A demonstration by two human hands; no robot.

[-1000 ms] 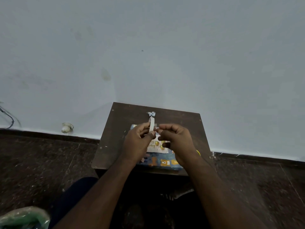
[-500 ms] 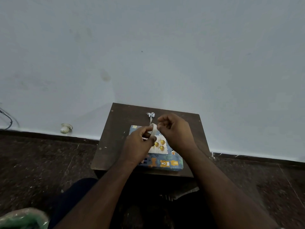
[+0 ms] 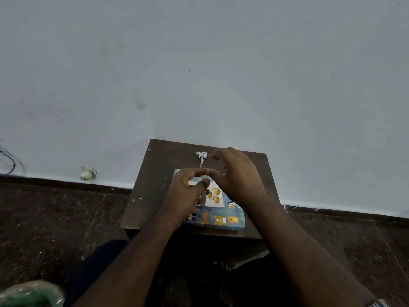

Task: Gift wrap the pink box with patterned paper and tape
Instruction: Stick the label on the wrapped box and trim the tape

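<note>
The box (image 3: 221, 220), wrapped in blue paper with bear prints, lies on a small dark wooden table (image 3: 155, 185). A white patch with gold dots shows on its top. My left hand (image 3: 186, 198) hovers over the box's left half. Its thumb holds a narrow pale tape strip (image 3: 202, 198) that runs down the top of the box. My right hand (image 3: 239, 178) arches over the far right part of the box. Its thumb tip meets my left forefinger, and its forefinger is raised apart from the thumb. The strip's upper end is hidden by my fingers.
A small crumpled scrap of patterned paper (image 3: 202, 155) lies near the table's far edge, just beyond my fingers. The table stands against a pale wall. On the dark floor a small white object (image 3: 87, 173) lies to the left, and a green plastic bag (image 3: 28, 293) sits at the bottom left.
The strip stood upright in my left hand, then both hands pinched it. It has come down onto the box top, and my right hand has moved farther back and right.
</note>
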